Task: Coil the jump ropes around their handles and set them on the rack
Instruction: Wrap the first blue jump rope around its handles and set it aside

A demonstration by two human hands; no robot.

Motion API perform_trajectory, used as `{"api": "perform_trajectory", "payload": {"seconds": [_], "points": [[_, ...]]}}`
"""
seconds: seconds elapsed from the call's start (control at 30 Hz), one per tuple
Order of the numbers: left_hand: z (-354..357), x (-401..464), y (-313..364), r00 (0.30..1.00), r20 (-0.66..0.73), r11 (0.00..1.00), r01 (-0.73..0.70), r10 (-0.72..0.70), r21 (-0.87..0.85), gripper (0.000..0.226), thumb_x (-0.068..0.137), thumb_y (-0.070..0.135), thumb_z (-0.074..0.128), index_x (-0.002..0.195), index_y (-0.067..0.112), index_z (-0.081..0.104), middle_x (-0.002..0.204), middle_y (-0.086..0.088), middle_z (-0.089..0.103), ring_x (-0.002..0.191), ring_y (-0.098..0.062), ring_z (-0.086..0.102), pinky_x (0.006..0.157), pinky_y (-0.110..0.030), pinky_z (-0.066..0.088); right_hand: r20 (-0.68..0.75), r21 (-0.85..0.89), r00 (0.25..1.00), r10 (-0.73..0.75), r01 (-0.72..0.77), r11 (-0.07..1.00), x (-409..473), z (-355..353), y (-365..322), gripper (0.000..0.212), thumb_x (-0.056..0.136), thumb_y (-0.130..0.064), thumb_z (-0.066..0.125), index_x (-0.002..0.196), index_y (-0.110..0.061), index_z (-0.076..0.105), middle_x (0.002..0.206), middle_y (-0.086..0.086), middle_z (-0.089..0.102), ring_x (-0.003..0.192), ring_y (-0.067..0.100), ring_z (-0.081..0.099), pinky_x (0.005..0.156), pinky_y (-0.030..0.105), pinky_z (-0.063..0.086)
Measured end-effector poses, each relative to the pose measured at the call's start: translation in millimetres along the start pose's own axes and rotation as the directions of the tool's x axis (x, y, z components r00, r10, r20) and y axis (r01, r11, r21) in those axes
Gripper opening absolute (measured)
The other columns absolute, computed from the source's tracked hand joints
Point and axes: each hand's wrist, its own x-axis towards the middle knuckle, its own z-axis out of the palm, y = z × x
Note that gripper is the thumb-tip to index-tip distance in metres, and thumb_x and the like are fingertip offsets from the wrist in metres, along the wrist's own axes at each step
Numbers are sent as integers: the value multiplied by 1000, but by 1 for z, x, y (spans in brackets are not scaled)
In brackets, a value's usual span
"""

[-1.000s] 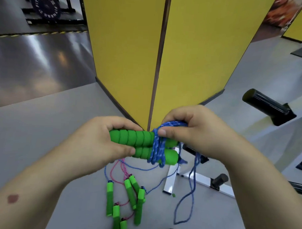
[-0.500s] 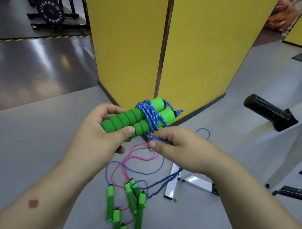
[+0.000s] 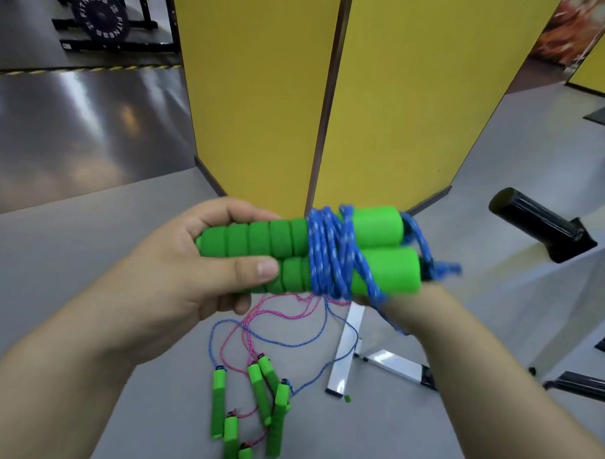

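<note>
Yellow pillar (image 3: 264, 90) close ahead; black roller (image 3: 541, 225) right.

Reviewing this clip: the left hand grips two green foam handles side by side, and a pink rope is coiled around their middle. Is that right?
Not quite. The head view shows the rope coiled around the handles is the blue rope, not a pink one; the pink rope lies loose on the floor below. The rest holds: the left hand grips both green foam handles side by side.

Blue-roped green handles (image 3: 331, 252) in left hand (image 3: 176, 269)
</note>
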Motion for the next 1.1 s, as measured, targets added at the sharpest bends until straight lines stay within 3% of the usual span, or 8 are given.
{"api": "perform_trajectory", "payload": {"seconds": [0.1,0.2,0.4,0.53,0.7,0.83,0.93,1.1], "points": [[6,10,-12,961,-271,998,-50,59,40,43,62,3,91,86,35,76,91,-4,75,76,-26,72,49,-24,51,197,-253,967,-158,206,945,-1,16,-5,27,99,-41,56,79,-29,71,76,-1,68,73,16,65,72,38,56],[4,15,-23,873,-429,875,8,229,484,40,81,10,85,89,48,71,82,13,72,62,-16,70,49,-18,48,304,-371,931,-202,311,875,-7,14,-16,26,100,-45,53,96,-25,70,90,9,65,82,26,61,78,46,55],[6,8,-18,984,-139,586,49,110,809,45,78,20,87,96,56,66,83,16,71,72,-10,66,66,-38,56,198,-245,933,-301,345,906,-16,-12,-30,15,80,-30,83,77,-19,74,47,-12,50,45,2,43,46,14,33],[4,1,-2,997,63,763,-5,-47,647,44,70,11,93,94,43,76,84,-3,75,64,-16,67,60,-36,57,135,26,899,-417,417,909,-12,-14,-29,20,62,-25,92,70,-16,77,61,1,67,57,11,59,54,24,46],[7,-2,-4,988,154,1000,-1,3,-14,36,60,6,86,92,22,79,84,-10,72,61,-18,65,47,-23,50,155,495,954,-255,149,856,14,-9,10,60,56,-36,97,103,-5,76,75,6,71,67,25,65,62,33,55],[14,11,-19,978,-200,995,-70,55,-67,33,69,3,82,90,28,76,96,-12,75,78,-33,74,50,-24,51,115,-27,975,-192,196,980,10,8,12,31,94,-17,63,64,-19,55,58,-9,43,54,12,35,53,26,34],[11,16,-26,907,-398,987,-93,137,128,35,81,2,82,89,35,74,98,-6,77,84,-36,76,57,-30,58,236,-190,950,-203,250,949,2,14,-7,39,103,-37,51,70,-51,65,62,-26,57,62,-5,52,66,23,39],[14,15,-31,845,-484,895,13,228,445,30,88,16,79,97,41,65,83,22,71,58,-13,73,59,-31,57,281,-466,933,-224,336,819,-7,11,-12,16,102,-35,49,99,-33,64,71,-13,56,65,3,49,66,34,45]]}}
